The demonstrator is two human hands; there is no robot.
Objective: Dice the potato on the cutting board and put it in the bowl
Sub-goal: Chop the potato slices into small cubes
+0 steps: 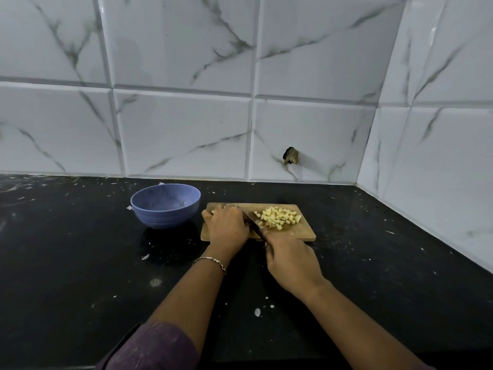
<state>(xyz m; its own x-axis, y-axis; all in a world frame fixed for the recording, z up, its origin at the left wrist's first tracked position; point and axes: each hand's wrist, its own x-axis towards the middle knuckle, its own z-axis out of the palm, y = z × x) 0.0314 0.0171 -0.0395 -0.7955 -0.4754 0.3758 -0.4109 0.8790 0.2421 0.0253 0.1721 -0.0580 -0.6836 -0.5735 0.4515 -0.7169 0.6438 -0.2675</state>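
Black countertop (pixel 80 263), speckled w/ white flecks. R hand (pixel 290 263) grips knife (pixel 252 221) handle at the near edge of the cutting board (pixel 301 233). L hand (pixel 226 228) fingers curl over uncut potato (pixel 212 211), mostly hidden under them. Blade sits btwn L hand and diced pile (pixel 280 218), which is mid-board. Blue bowl (pixel 165 209) just left of board. Marble-tile wall (pixel 186 129) behind.

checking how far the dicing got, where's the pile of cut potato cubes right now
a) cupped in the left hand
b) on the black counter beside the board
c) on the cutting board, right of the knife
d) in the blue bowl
C: the potato cubes lie heaped on the cutting board, right of the knife that the right hand grips, and none show in the bowl.
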